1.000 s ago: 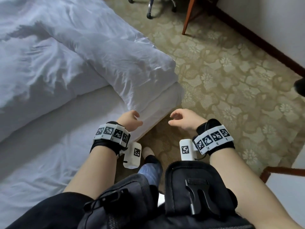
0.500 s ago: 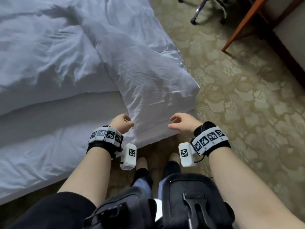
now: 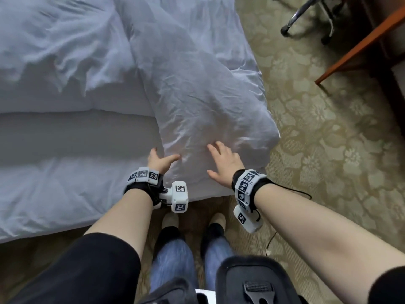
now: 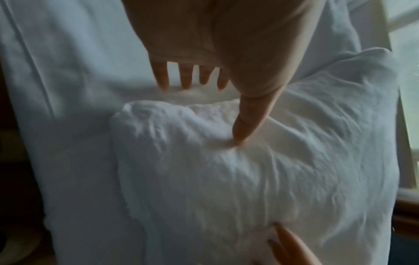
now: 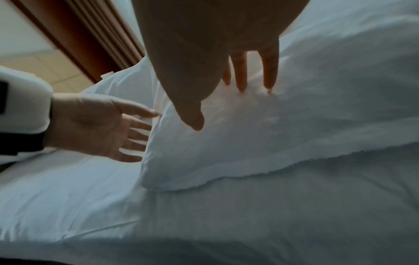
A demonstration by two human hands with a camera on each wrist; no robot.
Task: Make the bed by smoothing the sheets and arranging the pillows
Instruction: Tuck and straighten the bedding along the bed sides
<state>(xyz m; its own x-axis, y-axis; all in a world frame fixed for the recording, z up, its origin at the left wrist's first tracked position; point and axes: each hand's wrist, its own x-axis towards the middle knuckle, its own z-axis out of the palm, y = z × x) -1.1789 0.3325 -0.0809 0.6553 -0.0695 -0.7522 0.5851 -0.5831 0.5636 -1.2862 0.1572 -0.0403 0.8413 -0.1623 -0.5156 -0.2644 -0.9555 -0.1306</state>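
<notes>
A plump, crumpled white cotton pillow (image 3: 203, 102) is lying at the white-sheeted bed's (image 3: 65, 183) near corner. Both grips are spread open, holding nothing: left hand (image 3: 158, 161) touching its edge, right hand (image 3: 221, 164) pressing on top. Pillow-arranging seems underway; next likely calls for grasping and repositioning it.

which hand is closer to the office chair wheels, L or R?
Right. The right hand lies flat on the pillow, on the side toward the chair wheels. The left hand sits at the pillow's opposite edge, farther away.
</notes>
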